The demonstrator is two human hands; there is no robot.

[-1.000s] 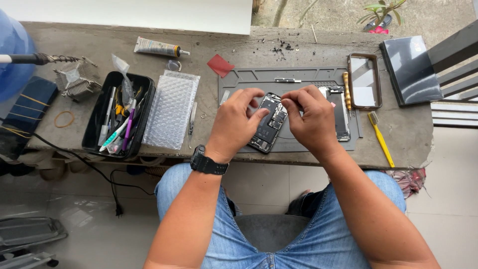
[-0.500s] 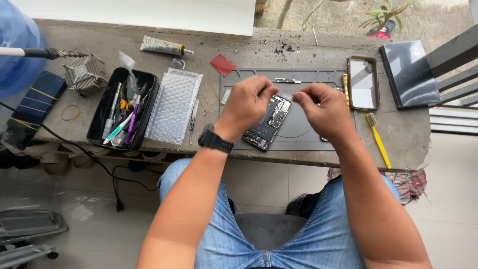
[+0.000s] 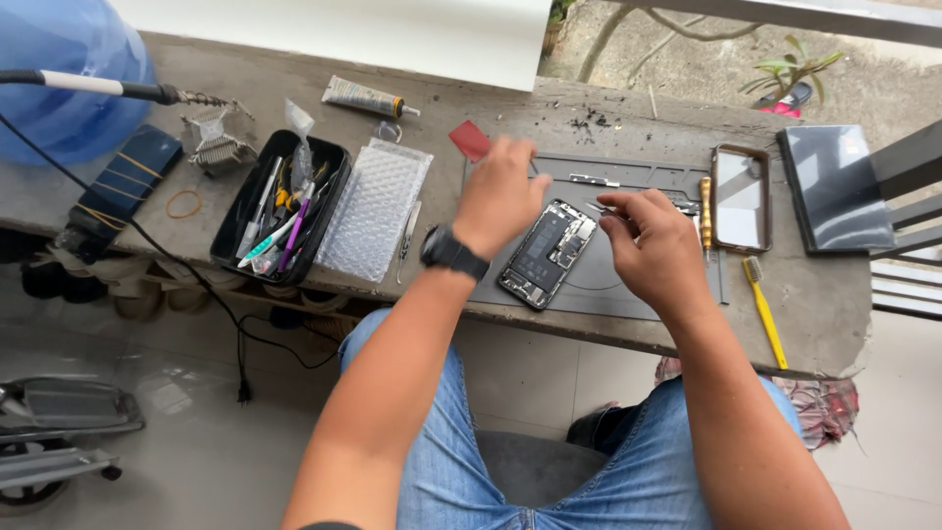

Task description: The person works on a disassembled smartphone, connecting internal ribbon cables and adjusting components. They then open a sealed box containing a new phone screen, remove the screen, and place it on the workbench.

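Both hands are lifting off the opened phone (image 3: 546, 253), which a second ago they were pressing between them — it is now lying bare on the grey mat (image 3: 628, 294). Left hand (image 3: 498, 196) is reaching, loosely curled and empty, toward the mat's top edge; right hand (image 3: 659, 247) is pinching thin tweezers (image 3: 601, 207) — just beside the phone.

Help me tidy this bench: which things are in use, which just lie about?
In use: opened black phone, grey work mat, left hand, right hand.

Lying about: yellow toothbrush, black tool tray, bubble-wrap pouch, glue tube.
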